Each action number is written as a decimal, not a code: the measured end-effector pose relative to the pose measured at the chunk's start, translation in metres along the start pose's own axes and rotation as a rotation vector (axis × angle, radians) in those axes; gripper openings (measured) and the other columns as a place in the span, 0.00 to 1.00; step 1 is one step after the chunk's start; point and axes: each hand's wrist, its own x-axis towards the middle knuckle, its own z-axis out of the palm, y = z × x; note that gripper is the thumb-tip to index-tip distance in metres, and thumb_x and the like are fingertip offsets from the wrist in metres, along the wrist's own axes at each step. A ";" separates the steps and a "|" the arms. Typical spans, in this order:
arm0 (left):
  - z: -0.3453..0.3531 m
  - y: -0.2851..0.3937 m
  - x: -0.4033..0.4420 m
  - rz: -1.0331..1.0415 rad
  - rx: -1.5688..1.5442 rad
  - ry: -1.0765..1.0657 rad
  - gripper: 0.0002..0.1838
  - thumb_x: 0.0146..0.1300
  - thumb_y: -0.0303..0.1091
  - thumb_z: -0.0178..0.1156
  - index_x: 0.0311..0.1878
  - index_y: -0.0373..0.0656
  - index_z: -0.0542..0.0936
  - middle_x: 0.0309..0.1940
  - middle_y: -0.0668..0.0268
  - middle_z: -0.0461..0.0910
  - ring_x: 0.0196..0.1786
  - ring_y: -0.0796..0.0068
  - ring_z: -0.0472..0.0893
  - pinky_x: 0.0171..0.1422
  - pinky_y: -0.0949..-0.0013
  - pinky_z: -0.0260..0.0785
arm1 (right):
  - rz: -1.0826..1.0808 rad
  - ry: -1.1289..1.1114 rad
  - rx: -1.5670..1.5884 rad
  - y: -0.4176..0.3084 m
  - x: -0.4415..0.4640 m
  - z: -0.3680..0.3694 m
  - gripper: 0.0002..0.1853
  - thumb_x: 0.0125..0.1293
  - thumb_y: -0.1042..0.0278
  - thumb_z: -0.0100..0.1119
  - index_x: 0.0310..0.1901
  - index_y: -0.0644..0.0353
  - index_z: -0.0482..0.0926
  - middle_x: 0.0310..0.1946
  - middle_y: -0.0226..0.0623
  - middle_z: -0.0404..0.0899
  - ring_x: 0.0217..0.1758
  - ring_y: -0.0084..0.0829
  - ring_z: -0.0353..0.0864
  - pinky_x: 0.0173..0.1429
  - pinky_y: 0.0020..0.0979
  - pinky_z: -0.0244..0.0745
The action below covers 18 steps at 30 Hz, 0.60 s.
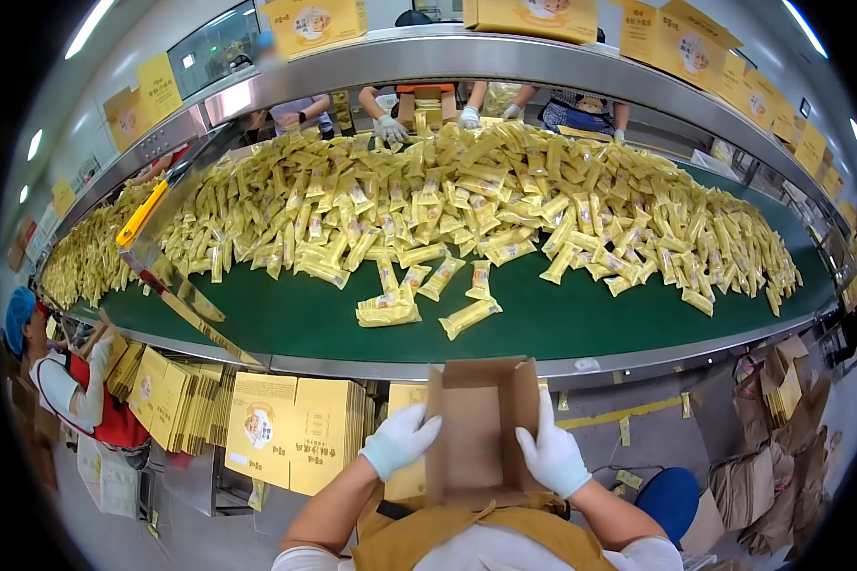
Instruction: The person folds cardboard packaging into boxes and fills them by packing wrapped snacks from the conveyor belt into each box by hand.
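An open cardboard box [473, 443], brown inside with nothing in it, is held upright between my two white-gloved hands, near my apron. My left hand [402, 440] grips its left side, and my right hand [550, 447] holds the right side. Beyond the box, a heap of yellow wrapped packets [428, 205] lies on the green belt [333, 328]. A few loose packets [468, 319] rest at the heap's near side, just past the metal edge.
Stacks of flat yellow cartons [295, 428] stand at the left below the belt. A co-worker [86, 385] in red holds cardboard at far left. Gloved co-workers work across the belt. A blue stool [671, 509] and brown bags [747, 485] are at the right.
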 end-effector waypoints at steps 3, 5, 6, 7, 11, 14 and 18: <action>-0.005 -0.027 0.000 -0.073 -0.374 -0.078 0.22 0.76 0.42 0.53 0.61 0.32 0.76 0.48 0.55 0.84 0.51 0.70 0.81 0.59 0.66 0.73 | -0.053 0.132 0.316 0.020 0.000 0.004 0.38 0.73 0.63 0.52 0.77 0.69 0.48 0.47 0.67 0.81 0.49 0.61 0.84 0.54 0.47 0.79; 0.020 -0.056 0.002 -0.024 -0.428 0.157 0.24 0.76 0.43 0.52 0.65 0.34 0.73 0.49 0.51 0.84 0.52 0.60 0.82 0.60 0.62 0.73 | -0.104 0.232 0.594 0.047 0.001 0.029 0.32 0.76 0.65 0.46 0.76 0.69 0.52 0.61 0.65 0.74 0.66 0.56 0.75 0.70 0.41 0.69; 0.032 -0.066 0.001 0.001 -0.454 0.272 0.25 0.76 0.44 0.52 0.67 0.35 0.72 0.50 0.50 0.84 0.53 0.55 0.83 0.60 0.60 0.73 | -0.047 0.243 0.595 0.065 0.000 0.057 0.31 0.77 0.65 0.45 0.76 0.69 0.54 0.62 0.64 0.73 0.67 0.56 0.74 0.71 0.41 0.68; 0.039 -0.045 -0.001 0.062 -0.252 0.445 0.28 0.76 0.42 0.51 0.72 0.35 0.65 0.56 0.45 0.80 0.58 0.50 0.80 0.63 0.57 0.71 | 0.010 0.257 0.595 0.083 -0.001 0.085 0.30 0.77 0.64 0.45 0.75 0.69 0.56 0.64 0.64 0.72 0.68 0.55 0.73 0.72 0.40 0.66; 0.071 -0.037 0.011 -0.013 0.386 0.569 0.35 0.66 0.32 0.60 0.74 0.34 0.62 0.67 0.42 0.69 0.63 0.40 0.74 0.65 0.50 0.69 | -0.079 0.131 0.403 0.091 0.013 0.121 0.22 0.76 0.66 0.46 0.66 0.67 0.71 0.57 0.61 0.75 0.61 0.59 0.74 0.67 0.45 0.70; 0.060 -0.062 0.050 0.164 0.496 0.640 0.34 0.63 0.30 0.61 0.72 0.33 0.65 0.68 0.42 0.67 0.68 0.39 0.68 0.73 0.46 0.61 | -0.010 0.142 0.096 0.075 0.069 0.081 0.19 0.70 0.72 0.52 0.60 0.65 0.74 0.51 0.57 0.77 0.56 0.58 0.75 0.62 0.47 0.71; -0.034 -0.068 0.142 0.286 0.587 0.819 0.34 0.61 0.39 0.66 0.72 0.47 0.69 0.70 0.51 0.67 0.75 0.39 0.62 0.75 0.30 0.49 | -0.322 0.708 -0.139 0.112 0.201 -0.004 0.17 0.62 0.78 0.59 0.54 0.62 0.76 0.55 0.53 0.75 0.61 0.56 0.74 0.66 0.50 0.68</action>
